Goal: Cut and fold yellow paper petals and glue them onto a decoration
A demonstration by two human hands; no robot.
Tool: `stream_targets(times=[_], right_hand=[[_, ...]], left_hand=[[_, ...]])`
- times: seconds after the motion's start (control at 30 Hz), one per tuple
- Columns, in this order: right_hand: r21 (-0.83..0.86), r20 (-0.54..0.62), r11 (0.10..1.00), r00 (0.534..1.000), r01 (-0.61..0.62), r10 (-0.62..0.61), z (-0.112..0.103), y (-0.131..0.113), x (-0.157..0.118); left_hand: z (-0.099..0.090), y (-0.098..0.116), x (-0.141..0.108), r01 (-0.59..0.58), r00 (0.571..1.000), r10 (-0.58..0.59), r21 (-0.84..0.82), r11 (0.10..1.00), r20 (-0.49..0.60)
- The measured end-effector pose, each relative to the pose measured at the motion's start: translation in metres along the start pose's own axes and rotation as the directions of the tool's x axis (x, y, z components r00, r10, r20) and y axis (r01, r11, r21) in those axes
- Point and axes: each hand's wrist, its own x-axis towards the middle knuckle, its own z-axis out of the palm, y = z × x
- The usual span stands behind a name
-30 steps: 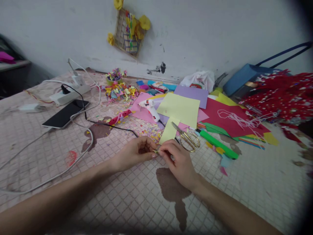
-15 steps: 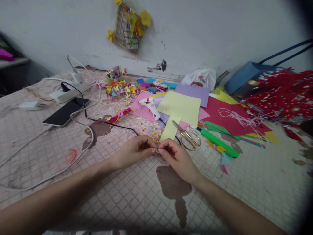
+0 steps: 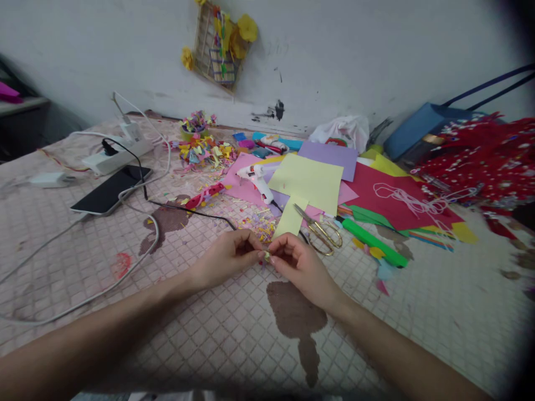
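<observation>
- Two hands meet at mid-frame in the head view: left hand and right hand pinch a tiny pale yellow-green paper bit between their fingertips, just above the worktop.
- Change over the last second: both hands sit slightly higher and closer in, and the gold glint seen earlier at the pinch is gone. The bit now reads as a small rolled or folded wad; looks like the shaping is tightening up, not finished.
- Both hands are closed in a fingertip pinch on the bit; the other fingers are curled.
- Worktop cover: pink quilted grid, matte, with brown patches.
- Just beyond the hands: a pale yellow paper strip, flat with clean edges; gold scissors, metal, blades closed; a green marker, glossy plastic.
- Further back: a white glue gun on pink paper, loose confetti scraps, a black phone with cables.
</observation>
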Motion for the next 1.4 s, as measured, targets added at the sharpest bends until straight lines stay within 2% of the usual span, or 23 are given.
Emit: stream_targets(times=[0.3,0.37,0.5,0.57,1.03,1.27,1.4], right_hand=[[-0.106,-0.056,0.992,0.996,0.069,-0.076,0.005,-0.002,-0.004],[-0.054,-0.054,0.997,0.997,0.057,-0.060,0.004,-0.002,-0.003],[0.125,0.004,0.991,0.998,-0.057,0.057,0.003,-0.003,-0.001],[0.164,0.009,0.982,0.996,-0.090,0.090,0.003,-0.003,0.000],[0.146,-0.044,0.989,0.999,-0.022,0.029,0.007,0.002,-0.002],[0.254,0.030,0.960,0.993,-0.121,0.117,0.005,-0.002,0.000],[0.265,0.027,0.957,0.993,-0.121,0.118,0.004,-0.002,0.001]], left_hand=[[0.003,-0.002,0.000,-0.005,1.000,0.005,-0.043,0.999,0.007],[0.004,-0.001,0.000,-0.004,1.000,0.004,-0.085,0.996,0.000],[0.006,-0.001,-0.001,-0.006,1.000,0.005,-0.166,0.986,-0.009],[0.007,-0.002,-0.001,-0.004,1.000,0.003,-0.180,0.984,-0.009],[0.008,-0.001,0.000,0.079,0.996,-0.087,-0.242,0.967,-0.023],[0.010,0.001,-0.001,0.081,0.995,-0.092,-0.286,0.955,-0.027],[0.007,0.001,-0.001,0.096,0.995,-0.097,-0.271,0.958,0.011]])
